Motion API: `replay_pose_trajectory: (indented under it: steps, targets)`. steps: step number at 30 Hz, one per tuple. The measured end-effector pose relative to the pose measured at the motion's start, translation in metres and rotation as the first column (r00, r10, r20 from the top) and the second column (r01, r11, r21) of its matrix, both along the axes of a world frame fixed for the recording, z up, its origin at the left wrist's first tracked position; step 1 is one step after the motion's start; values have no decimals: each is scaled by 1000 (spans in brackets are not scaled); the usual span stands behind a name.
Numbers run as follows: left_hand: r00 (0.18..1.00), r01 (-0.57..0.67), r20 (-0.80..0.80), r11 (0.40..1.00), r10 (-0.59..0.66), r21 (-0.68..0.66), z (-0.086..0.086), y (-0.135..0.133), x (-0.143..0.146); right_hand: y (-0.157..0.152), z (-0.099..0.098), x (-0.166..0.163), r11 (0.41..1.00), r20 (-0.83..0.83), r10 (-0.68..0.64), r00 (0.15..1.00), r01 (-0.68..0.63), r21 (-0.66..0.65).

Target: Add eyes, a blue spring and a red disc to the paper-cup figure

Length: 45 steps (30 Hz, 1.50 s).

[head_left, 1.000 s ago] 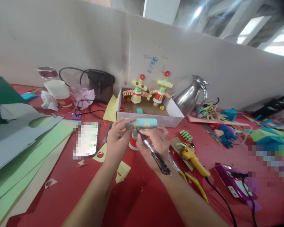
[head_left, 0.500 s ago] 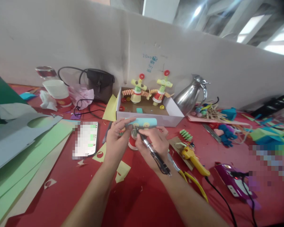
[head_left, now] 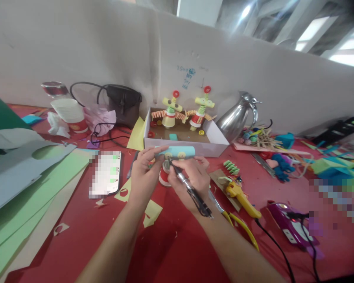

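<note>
My left hand (head_left: 147,167) is closed round the left end of a light blue paper tube (head_left: 183,151) that carries two yellow round eyes. In my right hand (head_left: 191,179) a black and silver pen (head_left: 191,188) is pinched, its tip at the left eye of the tube. Below the tube stands a red and white paper cup (head_left: 164,177), partly hidden by my hands. Two finished-looking paper figures, a left one (head_left: 168,118) and a right one (head_left: 198,118), stand in a white cardboard box (head_left: 183,148) just behind.
A phone (head_left: 106,173) and stacked coloured paper (head_left: 44,200) lie on the left. To the right are a yellow glue gun (head_left: 243,200), yellow-handled scissors (head_left: 244,230) and a purple power strip (head_left: 292,224) with cables. A metal jug (head_left: 238,118) stands by the wall.
The view has shifted very slightly. Both hands keep almost the same pose on the tube and pen, with the pen tip still at the left eye.
</note>
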<state>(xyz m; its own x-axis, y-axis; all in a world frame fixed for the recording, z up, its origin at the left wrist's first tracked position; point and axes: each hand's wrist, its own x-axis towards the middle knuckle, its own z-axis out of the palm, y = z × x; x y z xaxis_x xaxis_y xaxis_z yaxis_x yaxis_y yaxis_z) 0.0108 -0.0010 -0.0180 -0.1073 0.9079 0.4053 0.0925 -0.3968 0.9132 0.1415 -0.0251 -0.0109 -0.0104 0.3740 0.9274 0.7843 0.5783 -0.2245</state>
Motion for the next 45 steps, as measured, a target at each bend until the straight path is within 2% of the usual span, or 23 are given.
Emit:
replay_pose_trajectory:
  steps: [17, 23, 45]
  targets:
    - [1000, -12, -24, 1000, 12, -1, 2, 0, 1, 2, -1, 0, 999, -15, -15, 1000, 16, 30]
    - [999, -11, -32, 1000, 11, -1, 2, 0, 0, 3, -1, 1, 999, -30, 16, 999, -15, 41]
    - [1000, -2, -1, 1000, 2, -13, 2, 0, 1, 0, 0, 2, 1000, 27, 17, 999, -16, -5]
